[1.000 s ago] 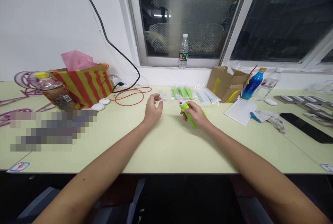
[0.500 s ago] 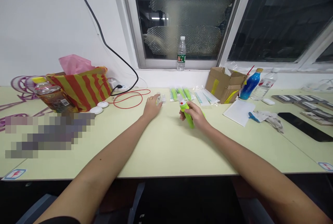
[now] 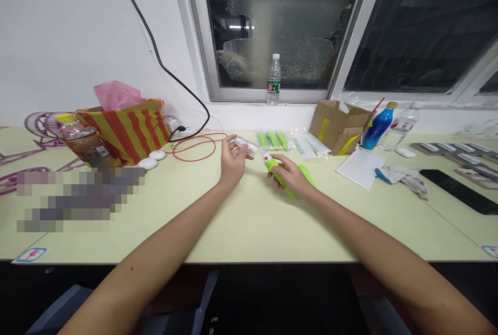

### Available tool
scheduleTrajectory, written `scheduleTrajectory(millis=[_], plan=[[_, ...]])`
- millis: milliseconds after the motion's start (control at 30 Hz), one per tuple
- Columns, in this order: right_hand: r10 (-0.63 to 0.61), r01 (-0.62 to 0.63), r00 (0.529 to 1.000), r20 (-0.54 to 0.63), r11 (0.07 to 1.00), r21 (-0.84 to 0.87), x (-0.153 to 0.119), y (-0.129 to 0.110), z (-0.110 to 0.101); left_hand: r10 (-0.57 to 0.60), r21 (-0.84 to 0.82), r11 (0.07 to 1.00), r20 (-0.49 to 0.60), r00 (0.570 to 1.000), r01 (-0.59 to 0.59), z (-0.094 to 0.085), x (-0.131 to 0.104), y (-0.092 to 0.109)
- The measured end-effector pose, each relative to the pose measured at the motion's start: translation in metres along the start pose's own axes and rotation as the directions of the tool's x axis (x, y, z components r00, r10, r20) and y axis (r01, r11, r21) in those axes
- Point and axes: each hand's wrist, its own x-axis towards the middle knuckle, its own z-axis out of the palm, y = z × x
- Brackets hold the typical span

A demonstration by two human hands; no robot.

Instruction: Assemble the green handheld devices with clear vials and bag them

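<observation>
My left hand (image 3: 232, 166) is closed around a small clear plastic bottle (image 3: 246, 144), raised a little above the table and lying sideways with one end toward the right. To its right, my right hand (image 3: 292, 173) grips a bright green handheld device (image 3: 271, 164) with a white tip and a red dot. The device's white tip is close to the bottle's right end; whether they touch I cannot tell. More green material shows beyond my right fingers, and part of the device is hidden under them.
Behind my hands lie clear packets of green pieces (image 3: 273, 140) and flat packets (image 3: 307, 144). A cardboard box (image 3: 330, 127), blue bottle (image 3: 376, 126) and white sheet (image 3: 360, 168) stand or lie on the right. A red cable (image 3: 194, 159) and striped bag (image 3: 130, 135) are on the left.
My left hand has lifted the clear bottle off the table and turned it sideways toward the device. My right hand has tilted the green device's white tip toward the left.
</observation>
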Motion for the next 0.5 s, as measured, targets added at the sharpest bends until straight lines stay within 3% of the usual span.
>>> scheduleTrajectory(millis=[167,267,367,500], plan=[[0.004,-0.003,1.000,0.029,1.000,-0.012,-0.001,-0.003,0.002,0.002,-0.025,1.000,-0.020,1.000,-0.003,0.002,-0.001,0.004],[-0.011,0.010,0.999,0.050,1.000,0.001,0.000,-0.001,0.002,-0.009,0.004,1.000,0.118,0.993,0.009,0.003,-0.007,0.006],[-0.036,0.033,0.997,0.074,0.999,0.034,0.000,0.003,0.002,-0.038,0.030,0.999,0.289,0.957,0.031,0.008,-0.015,0.007],[-0.042,0.040,0.996,0.076,0.999,0.019,-0.001,0.007,0.001,-0.054,0.029,0.998,0.331,0.942,0.048,0.011,-0.022,0.004]])
